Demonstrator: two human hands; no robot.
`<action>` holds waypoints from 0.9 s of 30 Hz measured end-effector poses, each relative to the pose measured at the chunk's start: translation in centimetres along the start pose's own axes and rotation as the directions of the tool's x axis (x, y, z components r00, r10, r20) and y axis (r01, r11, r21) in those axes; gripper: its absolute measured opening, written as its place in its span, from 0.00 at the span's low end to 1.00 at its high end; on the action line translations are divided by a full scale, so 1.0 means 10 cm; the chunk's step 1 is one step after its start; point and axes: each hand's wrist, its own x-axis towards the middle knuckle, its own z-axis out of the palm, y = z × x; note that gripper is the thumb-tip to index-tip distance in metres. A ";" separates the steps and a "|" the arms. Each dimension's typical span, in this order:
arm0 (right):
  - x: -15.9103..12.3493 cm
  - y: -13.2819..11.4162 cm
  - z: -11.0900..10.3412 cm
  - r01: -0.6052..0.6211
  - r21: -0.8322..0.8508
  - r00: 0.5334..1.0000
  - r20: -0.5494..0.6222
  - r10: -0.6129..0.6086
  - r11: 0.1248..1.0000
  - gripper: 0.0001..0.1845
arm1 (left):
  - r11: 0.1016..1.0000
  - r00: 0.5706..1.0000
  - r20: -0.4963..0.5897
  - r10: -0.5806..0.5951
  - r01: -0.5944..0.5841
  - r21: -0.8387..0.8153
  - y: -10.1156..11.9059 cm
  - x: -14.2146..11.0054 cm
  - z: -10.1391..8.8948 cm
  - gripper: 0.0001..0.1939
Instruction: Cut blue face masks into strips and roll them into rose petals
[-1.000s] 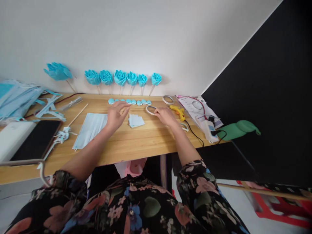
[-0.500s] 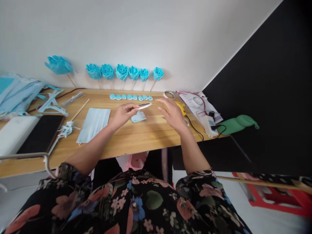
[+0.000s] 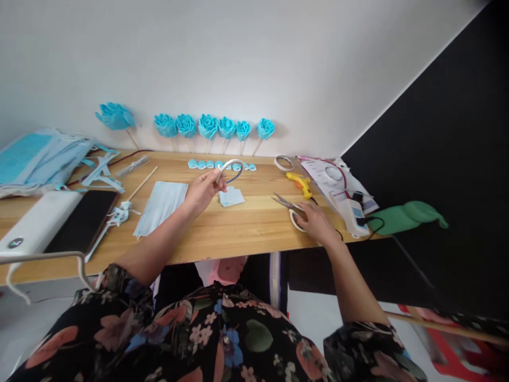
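The tape roll (image 3: 227, 163) is pinched by the left hand (image 3: 202, 191), while the scissors (image 3: 287, 202) are touched by the right hand (image 3: 318, 222), whose finger closure cannot be told.

Craft workspace, wooden desk (image 3: 246, 231) against white wall (image 3: 238, 58), glue gun (image 3: 299, 184), scissors (image 3: 290, 204), blue flowers (image 3: 208, 126) on sticks

Right hand (image 3: 318, 220) is part-hiding scissors (image 3: 288, 203); white ring (image 3: 221, 171) is part-hiding blue pieces (image 3: 210, 165); left edge is cropping mask pile (image 3: 43, 159).
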 end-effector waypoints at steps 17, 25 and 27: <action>0.18 -1.55 0.05 -0.302 0.946 0.877 0.324 -0.354 0.118 0.32 | 0.997 0.996 0.077 -0.053 0.057 -0.047 -0.07 -0.01 -0.05 0.24; 0.28 -1.71 0.06 -0.330 0.943 0.864 0.325 -0.384 0.055 0.30 | 0.997 0.995 0.077 -0.060 0.055 0.056 -0.01 -0.09 0.07 0.23; 0.31 -1.75 0.09 -0.329 0.944 0.871 0.308 -0.383 0.012 0.30 | 0.996 0.992 0.117 -0.051 0.042 0.079 -0.01 -0.11 0.09 0.24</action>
